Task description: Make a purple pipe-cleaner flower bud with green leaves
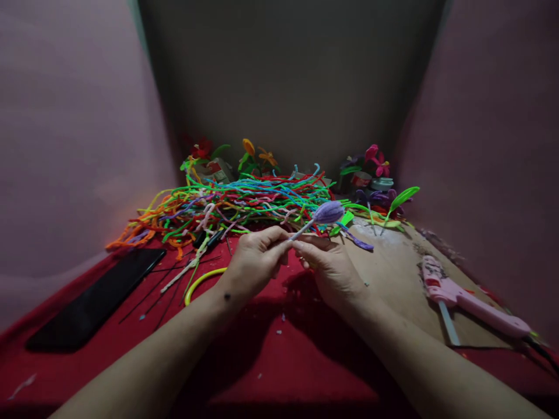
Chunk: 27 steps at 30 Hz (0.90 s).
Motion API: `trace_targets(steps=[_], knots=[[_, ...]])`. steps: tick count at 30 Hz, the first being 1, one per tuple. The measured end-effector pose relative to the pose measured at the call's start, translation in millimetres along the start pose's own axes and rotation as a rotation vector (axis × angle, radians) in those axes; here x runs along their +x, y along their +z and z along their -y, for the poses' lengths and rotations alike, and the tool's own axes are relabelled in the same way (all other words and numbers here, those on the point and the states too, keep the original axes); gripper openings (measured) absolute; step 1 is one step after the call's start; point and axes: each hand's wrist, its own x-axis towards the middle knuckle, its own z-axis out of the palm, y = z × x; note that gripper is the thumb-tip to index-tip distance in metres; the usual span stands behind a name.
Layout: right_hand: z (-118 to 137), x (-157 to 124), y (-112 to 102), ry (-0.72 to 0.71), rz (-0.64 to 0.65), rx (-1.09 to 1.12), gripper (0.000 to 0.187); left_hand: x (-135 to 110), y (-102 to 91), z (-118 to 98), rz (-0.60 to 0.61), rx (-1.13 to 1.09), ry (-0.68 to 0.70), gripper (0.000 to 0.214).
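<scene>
A purple pipe-cleaner flower bud [329, 213] on a pale lilac stem [302, 230] is held up above the table, tilted up to the right. My left hand [257, 259] pinches the stem's lower part between thumb and fingers. Right beside it, my right hand [334, 267] is closed, its thumb and fingertips meeting my left fingertips at the stem. Whether it grips the stem's end or some other small piece is hidden by the fingers.
A pile of coloured pipe cleaners [262, 201] spreads behind my hands. Left lie a black phone-like slab [98, 297], thin dark wires [146, 297] and a yellow loop [203, 279]. On the right, a pink glue gun [476, 305] rests on a cardboard sheet [393, 291]. Finished pipe-cleaner flowers [379, 162] stand behind.
</scene>
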Motion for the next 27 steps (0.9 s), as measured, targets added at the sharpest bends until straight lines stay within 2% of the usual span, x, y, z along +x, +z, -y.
trace_targets(steps=[3, 6, 8, 10, 13, 16, 18, 20, 21, 23, 27], knots=[[-3.1, 2.5, -3.8, 0.055, -0.010, 0.033, 0.016, 2.4, -3.5, -2.5, 0.124, -0.313, -0.220, 0.018], [-3.2, 3.3, -4.0, 0.109, -0.002, 0.074, 0.018, 4.7, -9.4, 0.0, 0.250, -0.546, -0.347, 0.017], [-2.0, 3.0, -3.0, 0.100, 0.001, 0.098, 0.015, 6.1, -12.7, 1.2, 0.326, -0.603, -0.395, 0.016], [-1.1, 3.1, -2.1, 0.070, -0.004, 0.126, 0.011, 7.2, -13.8, 1.0, 0.369, -0.574, -0.387, 0.020], [-1.0, 4.2, -1.6, 0.074, -0.072, 0.177, 0.010, 7.3, -10.3, -0.2, 0.301, -0.359, -0.257, 0.022], [-1.0, 5.0, -0.3, 0.120, -0.170, 0.230, 0.013, 5.3, -2.1, 2.9, 0.072, -0.030, -0.061, 0.016], [-0.7, 4.6, 1.1, 0.128, -0.194, 0.244, 0.014, 3.5, 3.3, 7.5, -0.068, 0.181, 0.135, 0.011], [-0.2, 3.5, 2.2, 0.104, -0.185, 0.224, 0.013, 2.0, 6.9, 11.2, -0.121, 0.311, 0.291, 0.007], [0.0, 2.9, 2.4, 0.077, -0.172, 0.200, 0.012, 1.6, 7.7, 11.9, -0.124, 0.327, 0.313, 0.009], [0.4, 2.0, 2.2, 0.019, -0.139, 0.141, 0.010, 1.1, 7.5, 10.5, -0.103, 0.250, 0.233, 0.013], [1.6, 2.1, 0.1, -0.007, -0.037, 0.067, 0.010, 1.3, 2.3, 2.2, 0.044, -0.082, -0.063, 0.018]])
